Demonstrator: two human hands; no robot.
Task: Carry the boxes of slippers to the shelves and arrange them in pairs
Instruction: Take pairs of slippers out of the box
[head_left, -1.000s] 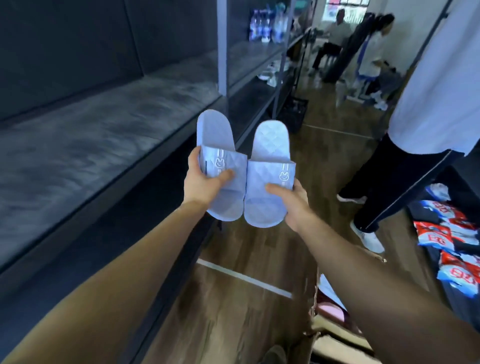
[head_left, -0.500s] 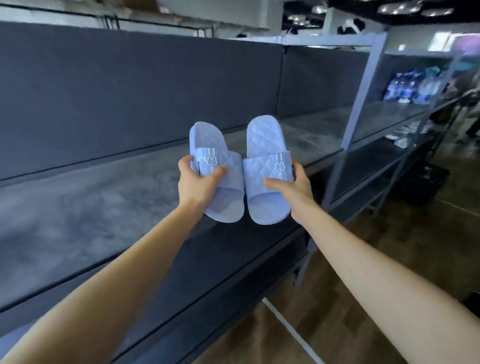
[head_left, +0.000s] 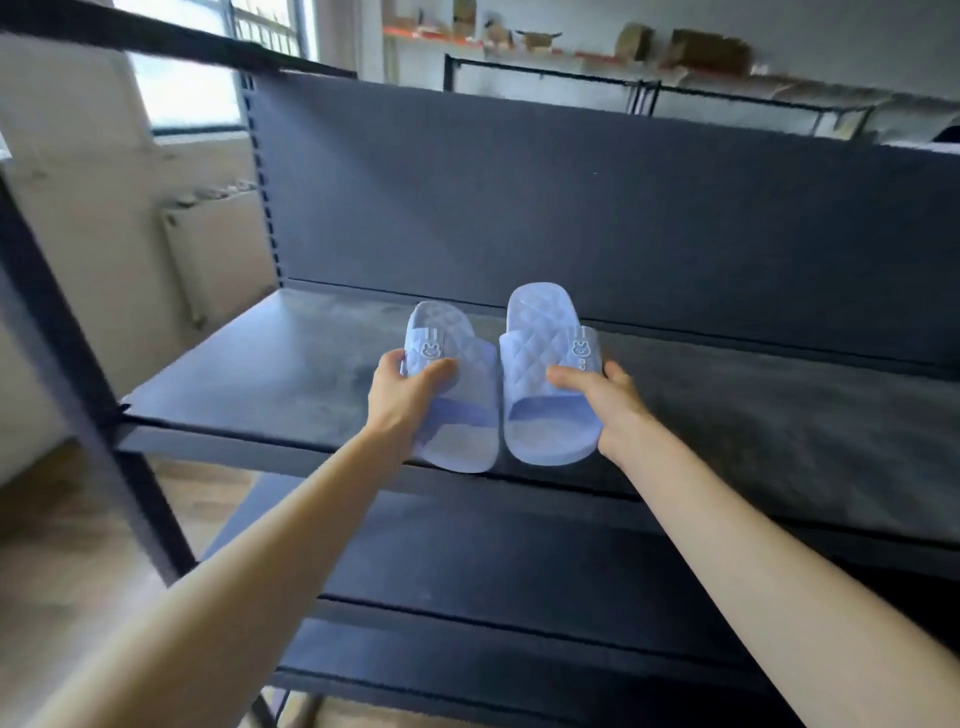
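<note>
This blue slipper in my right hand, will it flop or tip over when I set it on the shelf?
Probably light: the right hand holds the right slipper by one side with just thumb and fingers. Likely fairly stiff, as it holds its shape without sagging. Its broad, low form should sit steady on the shelf, unlikely to roll or tip.

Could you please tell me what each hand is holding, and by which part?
The left hand grips the left slipper at its strap, thumb on top and fingers round the outer edge. The right hand grips the right slipper the same way.
</note>
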